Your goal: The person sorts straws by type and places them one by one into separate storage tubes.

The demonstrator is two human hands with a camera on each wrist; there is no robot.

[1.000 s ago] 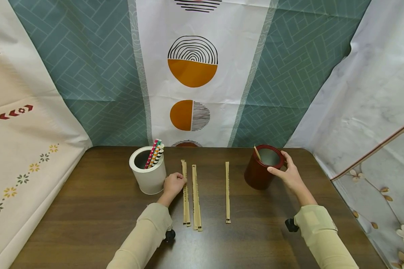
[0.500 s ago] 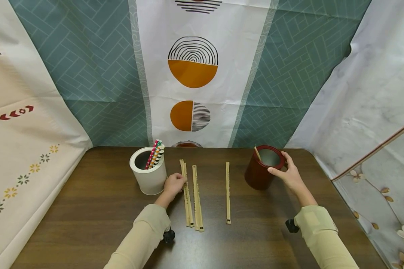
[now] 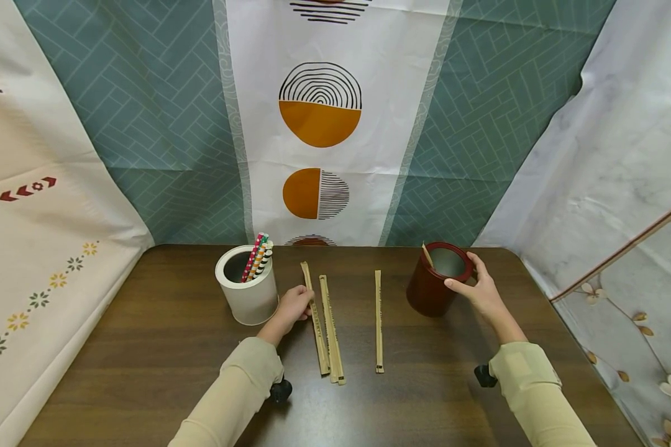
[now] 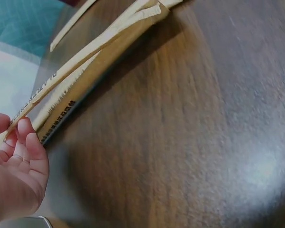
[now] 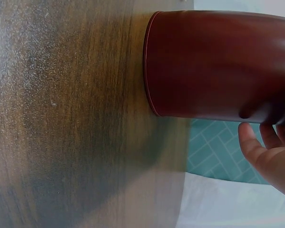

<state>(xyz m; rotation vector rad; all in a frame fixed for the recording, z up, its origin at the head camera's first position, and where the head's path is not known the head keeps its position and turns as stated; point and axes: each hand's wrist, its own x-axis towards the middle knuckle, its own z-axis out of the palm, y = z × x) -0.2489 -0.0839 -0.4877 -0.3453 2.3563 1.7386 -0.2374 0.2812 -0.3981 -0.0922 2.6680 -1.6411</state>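
Red cup (image 3: 429,290) shows its stick (image 3: 427,256), head view only.

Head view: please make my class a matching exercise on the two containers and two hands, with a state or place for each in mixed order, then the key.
Things
1. White container
2. Left hand
3. Dark red container
4. Right hand

States or places
A. Pinches a tan strip
B. At the dark red container's rim
C. Contains several patterned straws
D. Has one thin stick poking up

Pairs: 1-C, 2-A, 3-D, 4-B
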